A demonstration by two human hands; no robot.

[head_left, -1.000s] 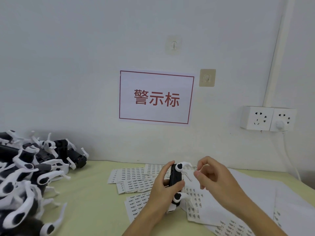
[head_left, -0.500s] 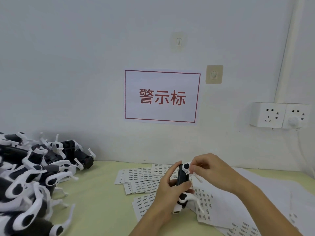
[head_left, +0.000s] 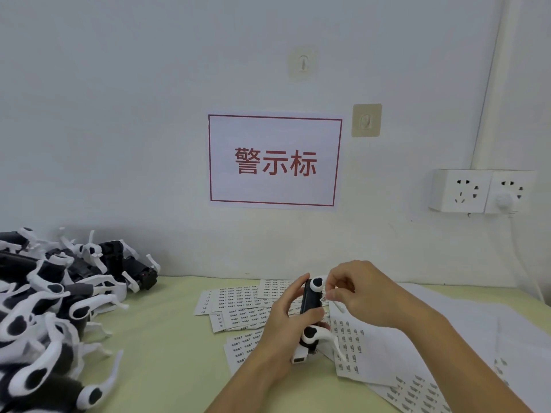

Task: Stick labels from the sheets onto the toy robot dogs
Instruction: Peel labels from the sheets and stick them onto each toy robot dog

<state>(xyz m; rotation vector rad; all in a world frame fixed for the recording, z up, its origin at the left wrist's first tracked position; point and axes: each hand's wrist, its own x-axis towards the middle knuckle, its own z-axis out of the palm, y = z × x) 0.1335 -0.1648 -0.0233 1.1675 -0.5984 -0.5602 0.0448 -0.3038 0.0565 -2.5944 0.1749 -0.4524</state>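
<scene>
left hand [head_left: 286, 318]: fingers curled round the toy robot dog [head_left: 310, 305], upright over the label sheets [head_left: 238, 308], 5 o'clock in frame
right hand [head_left: 362, 293]: thumb and forefinger pinched at the dog's side – label [head_left: 324, 297] probably between them, too small to confirm
unlabelled pile [head_left: 44, 302]: 8 o'clock
risk: label sets skewed or creased – small sticker, curved shell, dog twisting in grip

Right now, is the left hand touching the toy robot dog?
Touching: the head view shows the left hand wrapped round the toy robot dog, fingers on its black body.
</scene>
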